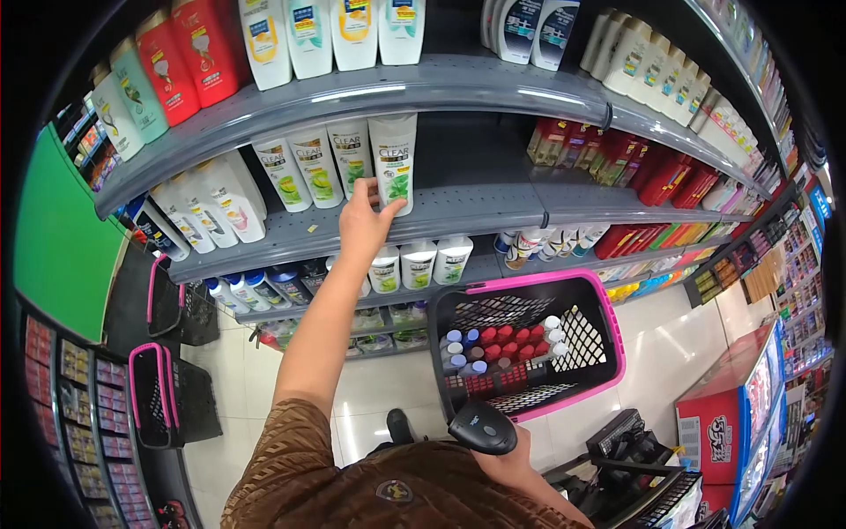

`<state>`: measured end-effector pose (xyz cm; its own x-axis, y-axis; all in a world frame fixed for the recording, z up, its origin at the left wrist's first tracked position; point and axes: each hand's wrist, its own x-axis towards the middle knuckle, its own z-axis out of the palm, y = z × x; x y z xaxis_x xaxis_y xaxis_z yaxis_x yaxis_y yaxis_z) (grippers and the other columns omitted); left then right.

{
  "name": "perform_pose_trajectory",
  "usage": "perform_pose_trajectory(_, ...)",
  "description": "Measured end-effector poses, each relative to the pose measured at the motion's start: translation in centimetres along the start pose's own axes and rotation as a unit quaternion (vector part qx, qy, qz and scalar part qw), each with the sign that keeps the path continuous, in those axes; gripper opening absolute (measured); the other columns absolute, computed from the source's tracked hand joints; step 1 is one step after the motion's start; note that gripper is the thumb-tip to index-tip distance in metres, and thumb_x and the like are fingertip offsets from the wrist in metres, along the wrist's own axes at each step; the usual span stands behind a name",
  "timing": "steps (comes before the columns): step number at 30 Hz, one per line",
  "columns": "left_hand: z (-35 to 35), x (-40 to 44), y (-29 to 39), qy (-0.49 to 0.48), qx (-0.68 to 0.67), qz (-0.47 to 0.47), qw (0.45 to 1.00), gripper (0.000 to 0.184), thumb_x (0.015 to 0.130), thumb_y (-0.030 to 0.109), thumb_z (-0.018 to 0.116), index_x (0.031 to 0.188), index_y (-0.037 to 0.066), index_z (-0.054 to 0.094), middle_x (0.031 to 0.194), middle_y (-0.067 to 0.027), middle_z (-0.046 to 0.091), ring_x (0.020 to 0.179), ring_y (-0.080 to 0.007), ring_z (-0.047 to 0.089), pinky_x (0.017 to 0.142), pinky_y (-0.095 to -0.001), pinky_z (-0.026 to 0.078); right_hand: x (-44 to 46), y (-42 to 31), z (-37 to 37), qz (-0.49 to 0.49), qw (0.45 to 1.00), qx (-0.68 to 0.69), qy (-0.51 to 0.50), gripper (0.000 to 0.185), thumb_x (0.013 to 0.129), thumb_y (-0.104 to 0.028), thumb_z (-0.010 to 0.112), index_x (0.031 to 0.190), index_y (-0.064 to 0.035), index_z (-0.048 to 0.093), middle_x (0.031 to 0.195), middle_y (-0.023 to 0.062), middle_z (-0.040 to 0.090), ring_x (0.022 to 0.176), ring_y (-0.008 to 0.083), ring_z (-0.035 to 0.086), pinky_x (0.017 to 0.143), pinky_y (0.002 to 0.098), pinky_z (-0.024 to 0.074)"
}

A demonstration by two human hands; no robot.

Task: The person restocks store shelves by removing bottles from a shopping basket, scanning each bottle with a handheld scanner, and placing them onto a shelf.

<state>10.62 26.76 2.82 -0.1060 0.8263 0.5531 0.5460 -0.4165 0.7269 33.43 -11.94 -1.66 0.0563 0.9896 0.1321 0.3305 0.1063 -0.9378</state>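
My left hand (364, 220) is closed around the lower part of a white CLEAR shampoo bottle (394, 159) with green leaves on its label. The bottle stands upright at the front of the middle shelf, its base at or just above the surface; contact is hard to tell. Several similar CLEAR bottles (310, 167) line up to its left. Low in front of my body, my right hand (511, 458) grips a black handheld barcode scanner (483, 428). Most of the scanner's handle is hidden by its head.
Beyond the scanner stands a black basket with a pink rim (617, 339), holding several capped bottles (507, 344). More black and pink baskets (154, 397) are at left. Shelves of bottles (330, 35) rise above; a red and blue display (727, 423) stands at right.
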Motion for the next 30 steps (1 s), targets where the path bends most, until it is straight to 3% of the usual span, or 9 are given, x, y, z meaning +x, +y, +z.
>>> perform_pose_trajectory(4,-0.1,-0.1,0.4,-0.005,-0.008,-0.024,1.0,0.054,0.08,0.02,0.089,0.12,0.002,0.057,0.114,-0.016,0.076,0.107,-0.0281,0.075,0.089,-0.0404,0.059,1.3,0.7,-2.6,-0.006,1.0,0.009,-0.017,0.03,0.076,-0.01,0.081,0.102,-0.0004,0.069,0.086,0.0156,0.073,0.079,0.0263,0.075,0.073,0.0351,0.0569)
perform_pose_trajectory(10,-0.3,-1.9,0.9,0.052,0.012,-0.009,0.999,0.09,0.078,0.02,0.092,0.151,-0.001,0.043,0.137,-0.024,0.064,0.125,-0.0347,0.065,0.109,-0.0443,0.051,2.1,3.7,-8.2,0.034,0.999,0.011,-0.007,0.031,0.079,-0.008,0.079,0.108,-0.0005,0.07,0.092,0.0143,0.075,0.084,0.0247,0.075,0.078,0.035,0.057)
perform_pose_trajectory(11,-0.1,-3.3,0.2,0.112,0.033,0.078,0.99,0.084,0.081,0.018,0.089,0.15,-0.002,0.045,0.138,-0.0217,0.064,0.131,-0.0345,0.061,0.113,-0.0438,0.046,2.3,4.7,-9.2,0.053,0.998,0.037,-0.001,0.03,0.082,-0.007,0.078,0.11,-0.0005,0.071,0.095,0.0118,0.075,0.087,0.0206,0.073,0.08,0.0344,0.0564)
perform_pose_trajectory(14,1.1,-10.1,3.1,0.144,-0.005,0.007,0.99,0.046,0.09,0.008,0.077,0.133,-0.003,0.062,0.133,-0.0157,0.066,0.126,-0.0305,0.061,0.112,-0.0414,0.043,2.0,8.3,-12.0,0.149,0.98,0.127,0.038,0.026,0.09,-0.003,0.072,0.116,-0.0006,0.071,0.103,0.0044,0.075,0.095,0.0116,0.066,0.087,0.0324,0.0541)
perform_pose_trajectory(17,6.2,-20.5,4.0,-0.004,-0.079,-0.111,0.991,0.029,0.091,0.005,0.075,0.118,0.001,0.067,0.119,-0.0107,0.07,0.113,-0.0218,0.066,0.104,-0.0363,0.049,2.2,11.5,-15.5,0.215,0.958,0.155,0.114,0.015,0.093,-0.004,0.071,0.107,-0.0016,0.071,0.084,-0.0009,0.068,0.075,0.0056,0.059,0.067,0.0254,0.0486)
perform_pose_trajectory(23,18.5,-30.9,7.9,-0.291,-0.15,-0.271,0.905,0.016,0.094,0.009,0.076,0.107,0.0,0.071,0.088,-0.0064,0.073,0.079,-0.0125,0.07,0.074,-0.0289,0.056,3.5,18.7,-23.5,0.258,0.942,0.118,0.182,0.011,0.096,-0.006,0.07,0.105,-0.0008,0.071,0.075,-0.0015,0.064,0.065,0.0064,0.059,0.058,0.0243,0.0469)
perform_pose_trajectory(26,25.5,-33.8,8.0,-0.405,-0.111,-0.248,0.873,0.022,0.094,0.023,0.078,0.103,0.004,0.072,0.079,-0.0094,0.072,0.072,-0.0187,0.07,0.069,-0.0318,0.054,3.7,20.8,-25.7,0.289,0.923,0.154,0.204,0.013,0.095,-0.006,0.07,0.107,0.0005,0.071,0.077,0.0002,0.067,0.067,0.0085,0.064,0.06,0.0254,0.0516)
perform_pose_trajectory(28,29.6,-34.6,8.5,-0.455,-0.038,-0.124,0.881,0.027,0.085,0.024,0.082,0.105,0.008,0.071,0.092,-0.0099,0.07,0.092,-0.0322,0.072,0.077,-0.0423,0.057,3.0,22.7,-26.2,0.292,0.919,0.173,0.201,0.016,0.095,-0.005,0.071,0.109,0.0015,0.071,0.08,0.002,0.069,0.068,0.0109,0.067,0.063,0.0271,0.0553)
perform_pose_trajectory(30,33.7,-35.9,8.9,-0.497,0.028,-0.071,0.864,0.038,0.085,0.022,0.082,0.117,0.008,0.069,0.11,-0.0117,0.069,0.098,-0.0306,0.072,0.086,-0.0434,0.057,2.2,24.6,-26.2,0.286,0.917,0.184,0.21,0.016,0.094,-0.005,0.071,0.109,0.0019,0.07,0.082,0.0038,0.071,0.068,0.0123,0.068,0.063,0.028,0.0562)
